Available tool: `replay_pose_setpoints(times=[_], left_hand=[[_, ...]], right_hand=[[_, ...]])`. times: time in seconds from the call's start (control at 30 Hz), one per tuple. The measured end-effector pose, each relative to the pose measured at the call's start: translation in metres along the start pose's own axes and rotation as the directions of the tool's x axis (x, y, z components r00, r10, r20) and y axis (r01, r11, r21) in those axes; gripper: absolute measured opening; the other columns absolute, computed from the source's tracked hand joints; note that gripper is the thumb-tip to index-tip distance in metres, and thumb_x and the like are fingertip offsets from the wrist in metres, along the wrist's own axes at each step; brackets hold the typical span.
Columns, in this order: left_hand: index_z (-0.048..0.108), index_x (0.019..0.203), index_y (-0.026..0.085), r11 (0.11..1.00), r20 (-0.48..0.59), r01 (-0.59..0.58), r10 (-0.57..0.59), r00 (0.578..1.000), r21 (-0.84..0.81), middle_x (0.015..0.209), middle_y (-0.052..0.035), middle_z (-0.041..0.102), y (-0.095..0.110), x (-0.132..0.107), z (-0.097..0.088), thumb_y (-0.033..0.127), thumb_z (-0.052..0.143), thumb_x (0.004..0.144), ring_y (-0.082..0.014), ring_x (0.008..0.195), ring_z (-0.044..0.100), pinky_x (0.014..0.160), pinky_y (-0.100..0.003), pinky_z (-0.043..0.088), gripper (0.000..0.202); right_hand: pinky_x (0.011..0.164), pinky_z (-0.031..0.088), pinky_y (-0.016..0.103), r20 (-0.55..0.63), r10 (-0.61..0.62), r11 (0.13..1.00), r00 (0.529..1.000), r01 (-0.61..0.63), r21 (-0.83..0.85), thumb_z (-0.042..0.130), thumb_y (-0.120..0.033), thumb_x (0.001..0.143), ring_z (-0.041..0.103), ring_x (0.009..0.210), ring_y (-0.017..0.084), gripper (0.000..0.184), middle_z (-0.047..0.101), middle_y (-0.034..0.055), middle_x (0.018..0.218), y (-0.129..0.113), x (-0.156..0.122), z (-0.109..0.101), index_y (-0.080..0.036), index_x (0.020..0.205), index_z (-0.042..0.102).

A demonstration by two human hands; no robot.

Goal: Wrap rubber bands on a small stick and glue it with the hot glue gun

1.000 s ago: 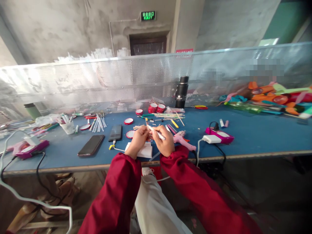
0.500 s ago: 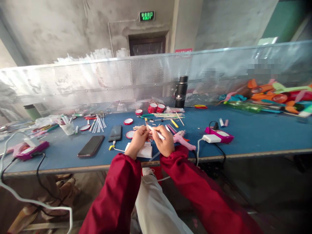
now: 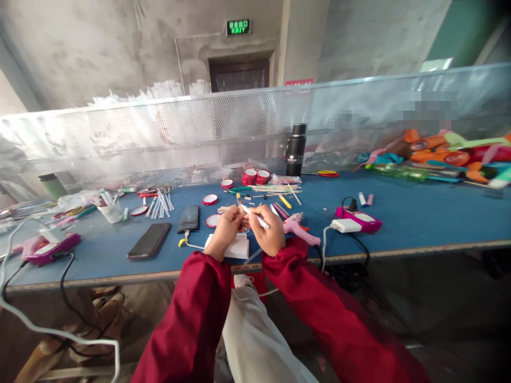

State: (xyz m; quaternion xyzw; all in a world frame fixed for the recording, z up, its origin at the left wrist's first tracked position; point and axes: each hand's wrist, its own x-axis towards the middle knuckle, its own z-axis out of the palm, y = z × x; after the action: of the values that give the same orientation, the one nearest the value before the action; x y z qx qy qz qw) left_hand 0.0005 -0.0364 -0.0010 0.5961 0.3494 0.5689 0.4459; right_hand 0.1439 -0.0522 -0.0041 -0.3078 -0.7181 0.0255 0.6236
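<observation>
While right fingers grip slim white pen, left fingers pinch thin stick, yellow-tipped, near-upright.

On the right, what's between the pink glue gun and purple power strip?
The head view shows a white cable there, running from the white charger beside the strip, over blue tabletop.

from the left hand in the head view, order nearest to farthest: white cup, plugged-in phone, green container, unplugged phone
From the left hand:
1. Plugged-in phone, just to its left.
2. Unplugged phone, farther left, toward the wearer.
3. White cup, left beyond that phone.
4. Green container, far left, toward the back.
</observation>
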Motion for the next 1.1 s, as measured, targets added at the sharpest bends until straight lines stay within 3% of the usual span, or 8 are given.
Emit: replay_pose_setpoints(times=[0.27, 0.7, 0.9, 1.1], left_hand=[[0.065, 0.089, 0.016, 1.0, 0.001, 0.007, -0.007, 1.0, -0.019, 0.075, -0.0016, 0.066, -0.0004, 0.0004, -0.0007, 0.049, 0.076, 0.077, -0.0112, 0.06, 0.06, 0.053, -0.021, 0.044, 0.037], [0.059, 0.078, 0.016, 0.999, 0.0, -0.027, 0.027, 1.0, 0.025, 0.071, -0.0001, 0.061, -0.0019, 0.0002, -0.0011, 0.045, 0.072, 0.079, -0.0094, 0.059, 0.054, 0.054, -0.021, 0.043, 0.031], [0.064, 0.088, 0.017, 1.0, -0.013, 0.026, -0.026, 1.0, -0.009, 0.074, -0.0009, 0.064, -0.0002, 0.0005, -0.0009, 0.048, 0.075, 0.077, -0.0108, 0.06, 0.058, 0.054, -0.021, 0.043, 0.035], [0.061, 0.08, 0.017, 1.0, -0.005, -0.02, 0.021, 1.0, 0.019, 0.07, 0.0003, 0.062, -0.0031, 0.001, -0.0019, 0.05, 0.073, 0.078, -0.0097, 0.058, 0.055, 0.054, -0.021, 0.043, 0.035]], right_hand=[[0.072, 0.054, 0.034, -0.045, 0.004, 1.0, 0.999, -0.006, -0.029, 0.054, -0.032, 0.099, 0.071, 0.084, 0.023, 0.012, 0.074, 0.0063, 0.088, 0.002, -0.0002, 0.0007, -0.025, 0.095, 0.062], [0.076, 0.052, 0.035, 0.024, -0.057, 0.997, 0.998, 0.059, -0.049, 0.054, -0.031, 0.099, 0.069, 0.084, 0.022, 0.011, 0.073, 0.0057, 0.087, 0.0022, 0.0009, 0.0021, -0.025, 0.094, 0.062], [0.075, 0.051, 0.037, -0.062, -0.036, 0.996, 0.997, 0.031, -0.081, 0.052, -0.031, 0.099, 0.067, 0.082, 0.023, 0.014, 0.072, 0.0059, 0.086, 0.0032, 0.0011, 0.0009, -0.025, 0.092, 0.062], [0.077, 0.051, 0.037, 0.002, -0.07, 0.995, 0.998, 0.07, -0.066, 0.054, -0.032, 0.099, 0.067, 0.084, 0.023, 0.013, 0.072, 0.0055, 0.085, 0.0016, 0.0012, 0.0008, -0.025, 0.092, 0.062]])
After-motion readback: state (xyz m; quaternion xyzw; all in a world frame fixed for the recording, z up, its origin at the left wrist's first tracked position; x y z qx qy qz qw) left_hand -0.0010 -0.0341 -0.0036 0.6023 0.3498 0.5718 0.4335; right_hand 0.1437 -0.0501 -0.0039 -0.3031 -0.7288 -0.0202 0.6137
